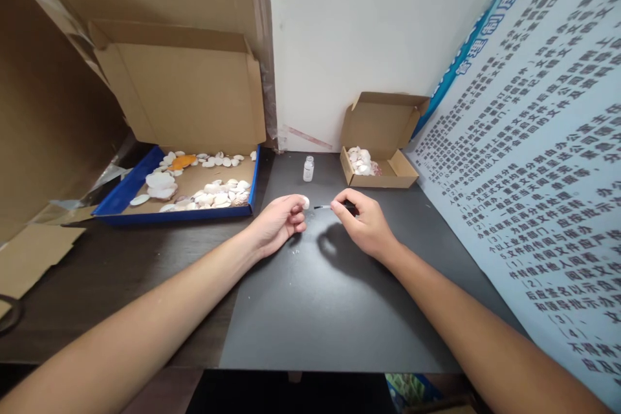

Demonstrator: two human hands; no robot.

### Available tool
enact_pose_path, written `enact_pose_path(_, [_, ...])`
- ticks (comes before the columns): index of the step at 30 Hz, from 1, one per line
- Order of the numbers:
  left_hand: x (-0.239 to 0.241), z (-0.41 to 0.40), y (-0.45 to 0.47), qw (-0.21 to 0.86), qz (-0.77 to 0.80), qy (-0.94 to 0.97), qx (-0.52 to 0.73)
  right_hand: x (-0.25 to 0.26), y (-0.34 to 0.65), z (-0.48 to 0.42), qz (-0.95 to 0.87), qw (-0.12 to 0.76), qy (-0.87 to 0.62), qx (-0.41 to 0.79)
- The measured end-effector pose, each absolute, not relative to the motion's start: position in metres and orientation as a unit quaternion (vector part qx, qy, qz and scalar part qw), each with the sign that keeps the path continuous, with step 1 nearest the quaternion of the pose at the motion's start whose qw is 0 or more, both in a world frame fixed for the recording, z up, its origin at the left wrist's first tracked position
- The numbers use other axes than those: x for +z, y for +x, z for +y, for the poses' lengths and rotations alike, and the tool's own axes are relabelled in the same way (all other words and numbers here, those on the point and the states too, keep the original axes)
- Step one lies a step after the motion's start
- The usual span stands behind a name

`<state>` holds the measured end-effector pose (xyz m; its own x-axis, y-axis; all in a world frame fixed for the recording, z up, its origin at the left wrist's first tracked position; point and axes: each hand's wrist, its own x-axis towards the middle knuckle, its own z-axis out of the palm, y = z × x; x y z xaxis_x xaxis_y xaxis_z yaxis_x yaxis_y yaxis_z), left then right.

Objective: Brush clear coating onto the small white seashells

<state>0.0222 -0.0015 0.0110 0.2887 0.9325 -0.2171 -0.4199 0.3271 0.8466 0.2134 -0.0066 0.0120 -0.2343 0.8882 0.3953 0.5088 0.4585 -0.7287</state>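
Between thumb and fingers, my left hand (280, 223) pinches a small white seashell (305, 202) above the dark mat. My right hand (365, 220) grips a thin brush (322, 207) with a dark handle. The brush's tip points left at the shell, with a small gap between the two. Just beyond both hands, a small clear bottle (308, 169) stands upright with its mouth uncovered; it has whitish contents or a pale label, I cannot tell which.
A blue-edged cardboard box (179, 217) at left holds many shells (220, 194) and an orange one (183, 161). A smaller open box (398, 171) at back right contains white shells (359, 160). A printed panel (543, 162) borders the right side; a white board (349, 32) stands behind.
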Motion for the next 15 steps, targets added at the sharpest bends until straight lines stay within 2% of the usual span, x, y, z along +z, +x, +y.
enact_pose_path(15, [0.013,0.017,0.023,0.546,0.494,0.487,0.47,0.014,0.216,-0.006,-0.732,0.457,-0.458,0.213])
